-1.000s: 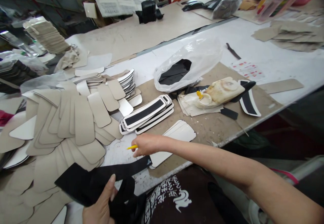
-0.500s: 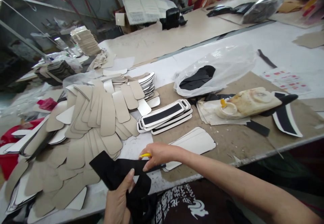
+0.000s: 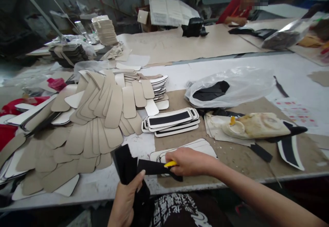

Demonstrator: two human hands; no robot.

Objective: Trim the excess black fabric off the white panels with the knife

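Black strips of thin material (image 3: 124,165) hang from my left hand (image 3: 128,194), whose thumb presses on them at the table's front edge. My right hand (image 3: 189,161) is closed around a small yellow-handled tool (image 3: 170,164); its working end is hidden. Below that tool, a black strip piece (image 3: 154,167) reaches from my left thumb toward my right fingers. White rounded panels (image 3: 205,146) lie partly covered behind my right hand. Farther back is a stack of white panels with black centre strips (image 3: 171,119).
Overlapping beige panels (image 3: 100,131) spread across the left. An open plastic bag (image 3: 246,86) holds black pieces. To the right lie a stained cream container (image 3: 267,126) and a curved white panel with a black strip (image 3: 291,153). A person in red (image 3: 232,11) sits across the table.
My right hand has moved right with the yellow-handled tool, away from my left hand. A black strip piece now shows a gap from the bunch in my left hand. The view has shifted.
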